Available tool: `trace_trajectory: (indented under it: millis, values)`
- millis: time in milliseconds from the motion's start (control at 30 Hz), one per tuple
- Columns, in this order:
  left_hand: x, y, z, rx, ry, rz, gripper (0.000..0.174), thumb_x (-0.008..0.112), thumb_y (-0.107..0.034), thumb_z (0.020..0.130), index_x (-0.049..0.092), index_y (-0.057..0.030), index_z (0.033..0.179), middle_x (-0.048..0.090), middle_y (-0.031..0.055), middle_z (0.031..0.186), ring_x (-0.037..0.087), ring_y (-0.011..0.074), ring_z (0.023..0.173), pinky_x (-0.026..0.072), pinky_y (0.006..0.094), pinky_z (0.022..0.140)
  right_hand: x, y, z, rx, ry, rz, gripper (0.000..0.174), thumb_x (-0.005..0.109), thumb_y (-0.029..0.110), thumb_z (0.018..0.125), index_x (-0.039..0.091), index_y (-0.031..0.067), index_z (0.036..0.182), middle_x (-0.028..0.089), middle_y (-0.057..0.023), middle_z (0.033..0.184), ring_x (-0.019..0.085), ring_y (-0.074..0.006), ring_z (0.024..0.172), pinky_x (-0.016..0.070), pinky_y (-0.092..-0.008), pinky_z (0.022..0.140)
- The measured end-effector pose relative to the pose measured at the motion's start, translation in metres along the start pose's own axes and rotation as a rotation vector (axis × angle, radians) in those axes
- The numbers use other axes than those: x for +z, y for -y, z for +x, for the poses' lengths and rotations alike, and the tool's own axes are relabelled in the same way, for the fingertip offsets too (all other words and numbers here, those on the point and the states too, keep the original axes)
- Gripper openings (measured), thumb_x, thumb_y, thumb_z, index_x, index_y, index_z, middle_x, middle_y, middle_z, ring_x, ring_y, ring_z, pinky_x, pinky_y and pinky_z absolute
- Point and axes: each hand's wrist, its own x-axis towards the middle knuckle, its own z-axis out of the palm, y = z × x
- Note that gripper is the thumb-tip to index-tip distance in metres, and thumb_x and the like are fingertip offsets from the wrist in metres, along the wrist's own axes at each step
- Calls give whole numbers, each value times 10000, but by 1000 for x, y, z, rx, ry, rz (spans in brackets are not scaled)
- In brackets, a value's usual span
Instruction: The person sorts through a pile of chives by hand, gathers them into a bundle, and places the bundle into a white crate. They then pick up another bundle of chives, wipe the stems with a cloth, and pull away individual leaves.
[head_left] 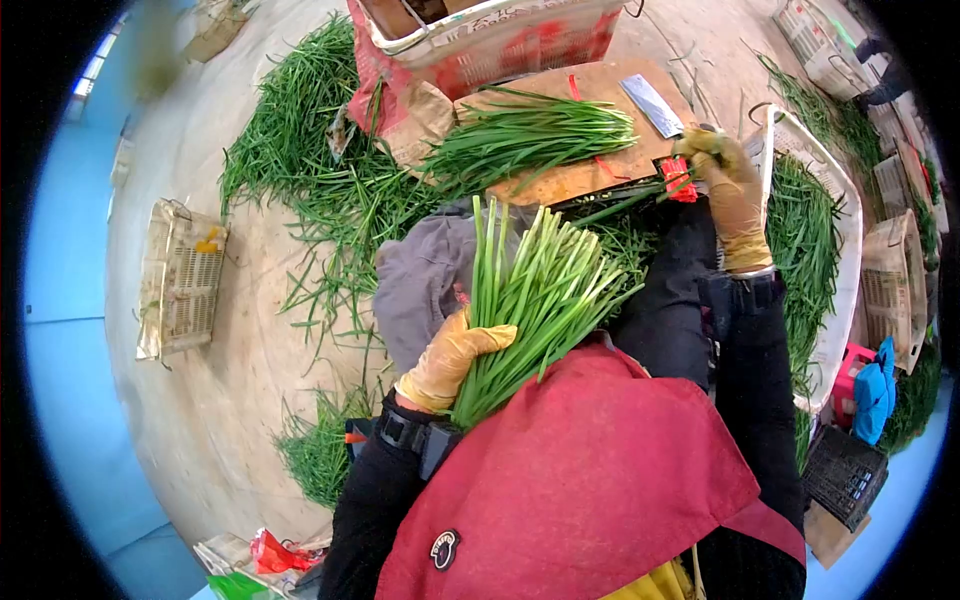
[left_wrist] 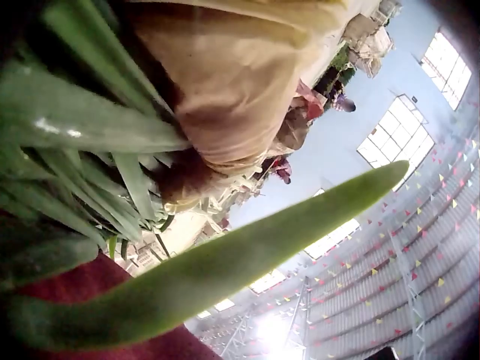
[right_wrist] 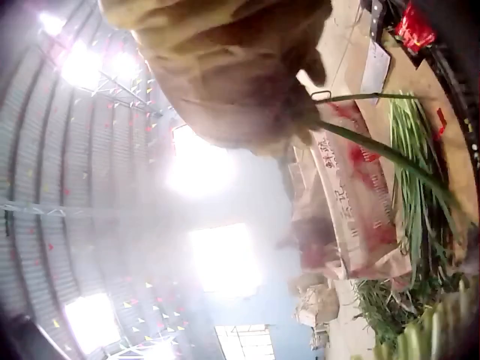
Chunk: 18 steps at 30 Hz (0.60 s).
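My gloved left hand (head_left: 455, 360) grips a thick bunch of garlic chives (head_left: 545, 300) above the lap, pale stem ends pointing up and away. In the left wrist view the glove (left_wrist: 232, 82) curls against the leaves, and one broad blade (left_wrist: 225, 262) crosses close to the camera. Over the right end of the wooden board, my gloved right hand (head_left: 728, 190) pinches a few loose chive stalks (right_wrist: 382, 154) that trail toward the lap. Beside its fingers lie a bundle of red ties (head_left: 678, 178) and a cleaver (head_left: 652, 105). The right fingertips are partly hidden by the glove.
More chives (head_left: 550, 130) lie on the wooden board (head_left: 600, 80). Behind it stands a white-and-red crate (head_left: 500, 50). A large chive heap (head_left: 290, 130) covers the floor at left, and a white basket (head_left: 850, 240) of chives stands at right. Another crate (head_left: 185, 280) sits far left.
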Motion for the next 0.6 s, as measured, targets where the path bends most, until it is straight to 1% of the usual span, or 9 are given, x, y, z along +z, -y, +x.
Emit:
trace_trajectory:
  millis: [33, 100, 133, 200, 267, 333, 433, 533, 600]
  values:
    - [4, -2, 2, 2, 5, 24, 462, 629, -33, 864, 521, 16, 1311, 643, 105, 1193, 648, 185, 1011, 525, 311, 902, 2, 17, -1, 87, 181, 52, 420, 647, 102, 910, 543, 2, 1305, 662, -80, 1071, 614, -150, 947, 492, -286, 889]
    - [14, -7, 1, 20, 8, 71, 431, 629, -23, 879, 537, 13, 1299, 649, 86, 1180, 642, 158, 1006, 518, 291, 899, 33, 54, -6, 259, 539, 165, 610, 683, 135, 884, 434, 8, 1426, 647, -91, 1135, 613, -169, 990, 484, -298, 928]
    - [21, -9, -1, 37, 4, 92, 402, 624, -14, 893, 552, 12, 1288, 656, 71, 1165, 636, 136, 1000, 512, 273, 898, 53, 50, -13, 229, 597, 214, 788, 741, 183, 840, 329, 13, 1491, 629, -116, 1195, 598, -186, 1049, 474, -316, 955]
    - [26, -9, -1, 47, 9, 136, 379, 620, -4, 910, 561, 10, 1284, 660, 58, 1160, 629, 116, 1005, 506, 257, 900, 86, 59, -16, 200, 805, 38, 836, 768, 233, 781, 361, 72, 1494, 477, -91, 1418, 518, -187, 1194, 452, -342, 980]
    - [25, -8, 0, 29, 27, 184, 392, 621, -2, 913, 551, 12, 1298, 655, 63, 1178, 626, 120, 1023, 505, 261, 907, 115, 53, -27, 332, 921, 13, 423, 754, 134, 737, 628, 10, 1121, 672, -68, 1108, 621, -160, 972, 509, -316, 855]
    - [20, -3, 0, 12, 29, 155, 404, 638, -25, 910, 545, 15, 1301, 649, 68, 1190, 621, 120, 1036, 503, 259, 908, 119, 53, -24, 294, 958, 3, 266, 718, 89, 760, 665, 10, 1008, 705, -37, 928, 637, -131, 846, 525, -291, 792]
    - [20, -3, 0, 15, 47, 131, 404, 644, -40, 911, 543, 19, 1298, 648, 67, 1191, 619, 118, 1034, 502, 256, 903, 115, 35, -25, 405, 902, 193, 166, 695, 40, 768, 694, 10, 931, 708, -40, 888, 638, -115, 791, 530, -270, 735]
    - [14, -2, 2, -3, 71, 134, 402, 644, -50, 913, 542, 22, 1296, 647, 66, 1190, 618, 118, 1030, 500, 253, 899, 93, 22, -13, 405, 612, 219, 142, 690, 18, 772, 706, 0, 912, 702, -52, 833, 643, -114, 721, 524, -244, 671]
    - [13, -2, 1, -1, 69, 150, 401, 640, -51, 915, 540, 24, 1296, 646, 66, 1190, 617, 118, 1028, 499, 252, 898, 58, 1, 2, 507, 420, 95, 144, 688, 23, 789, 712, -14, 925, 701, -68, 810, 645, -122, 668, 521, -234, 625]
